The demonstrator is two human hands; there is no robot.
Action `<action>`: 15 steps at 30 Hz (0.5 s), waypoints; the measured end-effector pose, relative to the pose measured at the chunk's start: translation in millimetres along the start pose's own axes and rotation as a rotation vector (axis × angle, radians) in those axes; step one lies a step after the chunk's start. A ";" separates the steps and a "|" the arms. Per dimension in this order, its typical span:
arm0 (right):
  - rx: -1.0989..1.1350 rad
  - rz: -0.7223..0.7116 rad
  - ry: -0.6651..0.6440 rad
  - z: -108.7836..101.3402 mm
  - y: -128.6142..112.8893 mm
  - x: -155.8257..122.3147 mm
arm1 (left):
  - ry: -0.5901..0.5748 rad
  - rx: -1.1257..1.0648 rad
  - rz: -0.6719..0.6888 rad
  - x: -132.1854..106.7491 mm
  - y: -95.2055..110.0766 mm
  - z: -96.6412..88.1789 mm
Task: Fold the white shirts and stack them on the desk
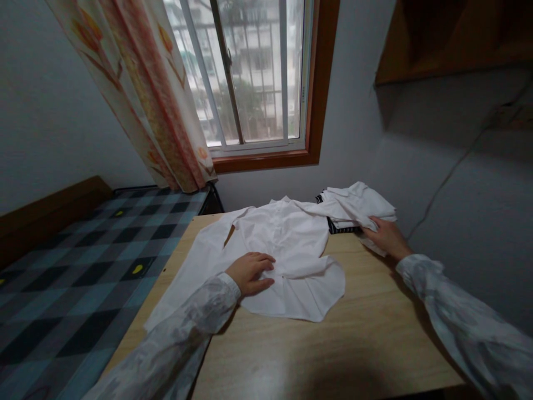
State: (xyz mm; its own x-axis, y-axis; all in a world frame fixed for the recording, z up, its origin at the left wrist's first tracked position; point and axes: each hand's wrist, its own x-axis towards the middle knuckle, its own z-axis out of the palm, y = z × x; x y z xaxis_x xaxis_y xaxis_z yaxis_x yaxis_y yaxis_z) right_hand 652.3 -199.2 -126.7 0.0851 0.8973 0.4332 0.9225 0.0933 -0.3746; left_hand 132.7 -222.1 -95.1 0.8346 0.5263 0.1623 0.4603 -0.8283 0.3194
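Across a wooden bench [375, 328], a white shirt [287, 228] lies spread, the left grip [251, 272] resting on it, fingers apart. The right grip [387, 239] is clamped on its sleeve [312, 208], beside folded white cloth [370, 199].

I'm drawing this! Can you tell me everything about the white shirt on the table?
The white shirt looks like light, soft cloth. It lies flat but wrinkled on the wooden table, top end toward the window. Its rounded bottom edge has a fold. One sleeve stretches down the left; the other crosses the white pile and seems pinched by the right hand. The left hand rests on its front.
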 end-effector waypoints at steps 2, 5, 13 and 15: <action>0.129 -0.144 -0.025 -0.9 -22.7 -7.8 | 0.004 -0.017 -0.048 0.5 -1.7 -7.4; 0.297 -0.376 -0.069 2.2 -69.6 -19.3 | 0.001 -0.008 -0.179 9.6 -2.7 -15.3; 0.468 -0.687 -0.372 51.5 -167.2 -44.4 | 0.140 -0.116 -0.468 67.9 5.7 -3.7; 0.529 -0.672 -0.415 64.3 -181.9 -52.6 | 0.156 -0.169 -0.563 82.4 6.7 4.0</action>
State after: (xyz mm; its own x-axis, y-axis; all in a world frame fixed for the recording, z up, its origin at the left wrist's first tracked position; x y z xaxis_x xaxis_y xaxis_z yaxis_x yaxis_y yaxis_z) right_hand 455.8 -235.7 -134.0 -0.6360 0.6566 0.4055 0.4308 0.7380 -0.5194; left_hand 205.8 -185.1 -83.4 0.4166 0.9073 0.0565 0.7530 -0.3793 0.5378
